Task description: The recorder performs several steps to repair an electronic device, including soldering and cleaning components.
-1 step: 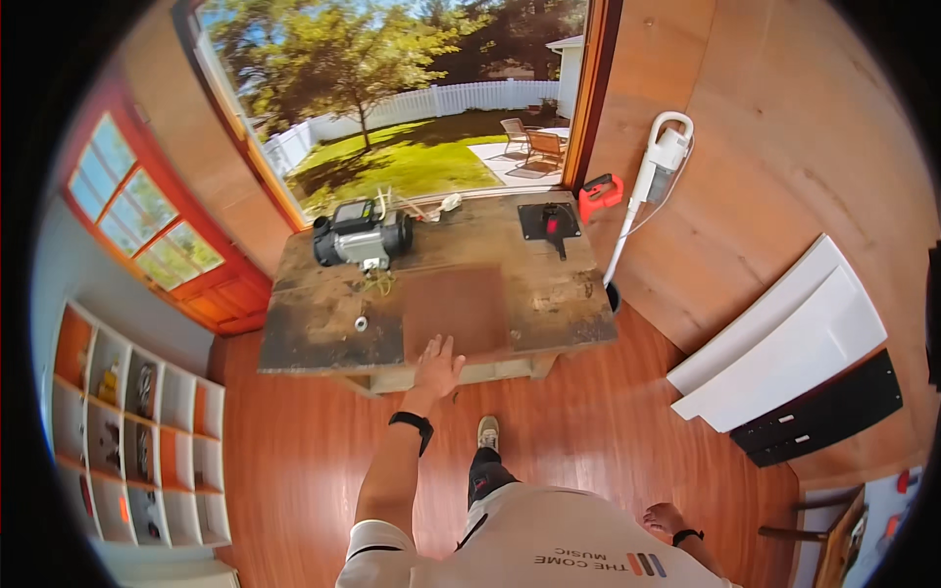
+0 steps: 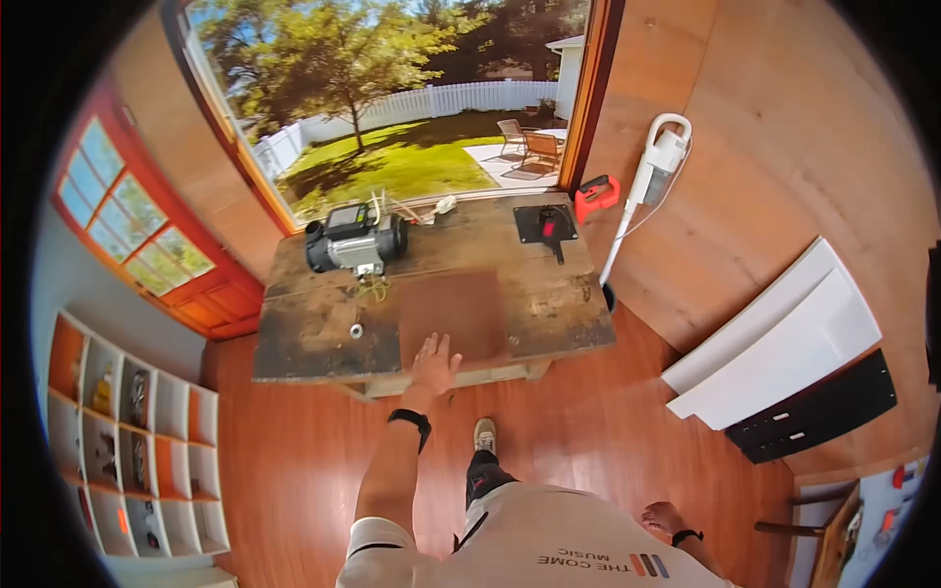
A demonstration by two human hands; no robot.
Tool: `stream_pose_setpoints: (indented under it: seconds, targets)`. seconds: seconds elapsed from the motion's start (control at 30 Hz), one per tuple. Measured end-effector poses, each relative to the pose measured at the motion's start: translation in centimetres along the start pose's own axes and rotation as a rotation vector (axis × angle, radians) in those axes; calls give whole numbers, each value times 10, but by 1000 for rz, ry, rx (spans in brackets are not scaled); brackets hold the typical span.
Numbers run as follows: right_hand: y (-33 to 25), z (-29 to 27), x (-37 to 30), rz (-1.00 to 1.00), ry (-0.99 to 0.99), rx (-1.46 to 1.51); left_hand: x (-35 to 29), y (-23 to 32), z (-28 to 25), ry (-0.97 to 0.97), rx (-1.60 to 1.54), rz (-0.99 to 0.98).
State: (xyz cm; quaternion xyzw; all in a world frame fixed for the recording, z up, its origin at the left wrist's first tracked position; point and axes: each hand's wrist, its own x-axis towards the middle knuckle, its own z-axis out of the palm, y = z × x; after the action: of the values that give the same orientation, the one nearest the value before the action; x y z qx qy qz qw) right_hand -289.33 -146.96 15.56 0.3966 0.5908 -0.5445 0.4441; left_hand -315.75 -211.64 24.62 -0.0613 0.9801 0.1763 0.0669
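My left hand [image 2: 433,367] is stretched forward with its fingers apart, at the near edge of a reddish-brown square mat [image 2: 452,312] on a worn wooden workbench [image 2: 559,309]. It holds nothing; whether the palm touches the mat or the bench edge I cannot tell. Down by my right side hangs my right hand [image 2: 664,515], away from the bench, fingers loosely bent and no object visible in it. A grey and black motor pump [image 2: 358,240] rests at the back left of the bench. Left of the mat lies a small white ring-shaped piece [image 2: 356,331].
A black plate with a dark tool [image 2: 551,230] lies at the back right, beside a red tool [image 2: 596,199]. A white stick vacuum [image 2: 647,176] leans against the right wall, with white panels [image 2: 784,338] nearer me. Shelves [image 2: 137,431] stand at left, a wooden chair [image 2: 833,534] at right.
The whole view has shifted slightly, so the bench and the room sit a little further left. Both hands keep their pose, and nothing on the bench has moved.
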Motion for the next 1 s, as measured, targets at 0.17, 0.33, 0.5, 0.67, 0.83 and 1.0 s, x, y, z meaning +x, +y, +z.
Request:
stream_pose_setpoints:
  seconds: [0.17, 0.33, 0.5, 0.67, 0.83, 1.0]
  targets:
    - [-86, 79, -70, -203, 83, 115, 139, -23, 1, -5, 1, 35]
    - [-94, 102, -67, -144, 99, 130, 225, -61, 8, 12, -2, 1]
    - [-107, 134, -75, -87, 215, -47, 250, -87, 20, -84, -1, -79]
    - [-167, 177, -81, -1, 235, -162, 245, -116, 44, 122, 62, 20]
    - [-226, 188, -88, -244, 189, -618, 248, -124, 52, 203, 59, 77]
    - [-275, 169, -80, -78, 241, -273, 254, -110, 45, 177, 76, 58]
